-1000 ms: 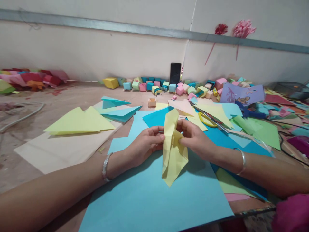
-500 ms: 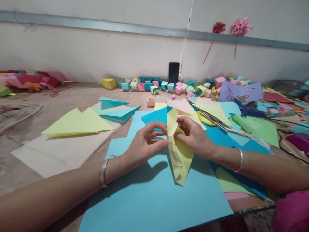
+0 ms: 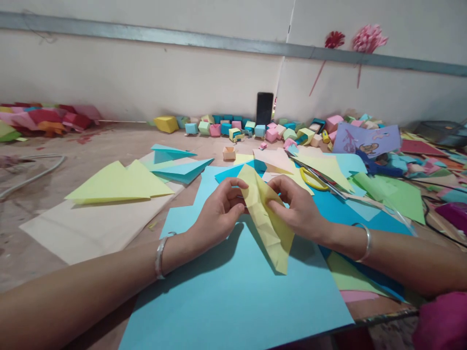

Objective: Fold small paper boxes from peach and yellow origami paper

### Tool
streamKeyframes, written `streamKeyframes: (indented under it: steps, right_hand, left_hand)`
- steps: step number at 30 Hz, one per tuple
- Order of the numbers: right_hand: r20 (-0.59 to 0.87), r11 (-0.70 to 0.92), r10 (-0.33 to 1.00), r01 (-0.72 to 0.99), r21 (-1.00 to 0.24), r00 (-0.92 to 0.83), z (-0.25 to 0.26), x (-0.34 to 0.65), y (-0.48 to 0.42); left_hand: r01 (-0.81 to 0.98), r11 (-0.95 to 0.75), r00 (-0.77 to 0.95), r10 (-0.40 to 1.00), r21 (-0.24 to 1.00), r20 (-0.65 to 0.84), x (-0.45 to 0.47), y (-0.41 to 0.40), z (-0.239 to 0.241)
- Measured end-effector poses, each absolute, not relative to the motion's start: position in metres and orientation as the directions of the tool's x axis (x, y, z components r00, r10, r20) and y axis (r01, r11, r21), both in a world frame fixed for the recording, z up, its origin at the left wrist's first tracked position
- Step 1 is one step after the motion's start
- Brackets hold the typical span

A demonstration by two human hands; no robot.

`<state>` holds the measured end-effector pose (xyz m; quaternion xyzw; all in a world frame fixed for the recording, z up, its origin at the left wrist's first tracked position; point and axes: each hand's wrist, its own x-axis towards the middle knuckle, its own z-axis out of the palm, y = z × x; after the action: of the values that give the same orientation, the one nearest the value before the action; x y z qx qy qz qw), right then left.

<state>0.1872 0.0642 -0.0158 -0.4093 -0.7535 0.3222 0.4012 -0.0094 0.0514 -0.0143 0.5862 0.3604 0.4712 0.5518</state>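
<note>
Between my hands a piece of folded yellow paper (image 3: 268, 223), creased all along, is held up over a large light-blue sheet (image 3: 233, 301). My left hand (image 3: 222, 209) pinches its upper left edge, the fingers partly behind the paper. On the other side my right hand (image 3: 295, 204) grips it, with the thumb on the front face and the fingers partly hidden. The paper's narrow lower end points down toward the sheet. Behind it lies a darker blue piece of paper (image 3: 229, 172).
Yellow-handled scissors (image 3: 314, 179) lie right of my right hand. At the left are a folded yellow sheet (image 3: 113, 187), a white sheet (image 3: 83, 233) and folded blue papers (image 3: 182, 167). Several small paper boxes (image 3: 191, 129) and a phone (image 3: 264, 108) stand along the wall.
The yellow paper has turned; its top has tilted left and opened flatter, where a flap stood up before. My left fingers have moved slightly left and up with its edge.
</note>
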Motion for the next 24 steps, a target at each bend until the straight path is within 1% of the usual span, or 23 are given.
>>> streamKeyframes:
  steps: [3,5,7,10,12,14,16,19,21,24]
  right_hand:
    - [0.419,0.561,0.816,0.37,-0.74,-0.399,-0.0178,0.189,0.0651]
    - [0.465,0.651,0.747,0.379,-0.658,-0.476,-0.0198,0.1896,0.0665]
    - [0.489,0.707,0.697,0.39,-0.59,-0.524,-0.0217,0.1897,0.068]
    - [0.497,0.706,0.702,0.408,-0.579,-0.51,-0.0223,0.1894,0.0694]
    - [0.521,0.707,0.704,0.41,-0.576,-0.483,-0.0211,0.1892,0.0695]
    - [0.554,0.722,0.691,0.407,-0.56,-0.464,-0.0194,0.1892,0.0693]
    - [0.569,0.732,0.681,0.412,-0.542,-0.462,-0.0181,0.1893,0.0692]
    - [0.585,0.74,0.672,0.444,-0.505,-0.455,-0.0163,0.1889,0.0689]
    - [0.621,0.761,0.641,0.485,-0.432,-0.452,-0.0148,0.188,0.0678]
    - [0.691,0.793,0.556,0.543,-0.275,-0.463,-0.0128,0.1861,0.0641]
  left_hand:
    - [-0.114,-0.105,0.342,0.929,0.988,0.139,-0.0078,0.0504,-0.013]
    - [-0.105,-0.112,0.339,0.93,0.988,0.141,-0.0076,0.0505,-0.0131]
    - [-0.101,-0.115,0.334,0.932,0.988,0.143,-0.0079,0.051,-0.014]
    - [-0.09,-0.11,0.329,0.935,0.99,0.134,-0.0086,0.0513,-0.016]
    - [-0.118,-0.086,0.336,0.934,0.989,0.122,-0.0089,0.0508,-0.0168]
    - [-0.191,-0.031,0.362,0.927,0.981,0.1,-0.009,0.0497,-0.0164]
    - [-0.235,0.054,0.388,0.921,0.97,0.043,-0.0087,0.0481,-0.0149]
    - [-0.205,0.221,0.459,0.882,0.954,-0.106,-0.0073,0.0458,-0.0125]
    - [-0.202,0.309,0.552,0.82,0.929,-0.153,-0.0061,0.0448,-0.0124]
    - [-0.239,0.354,0.644,0.755,0.904,-0.125,-0.005,0.0444,-0.015]
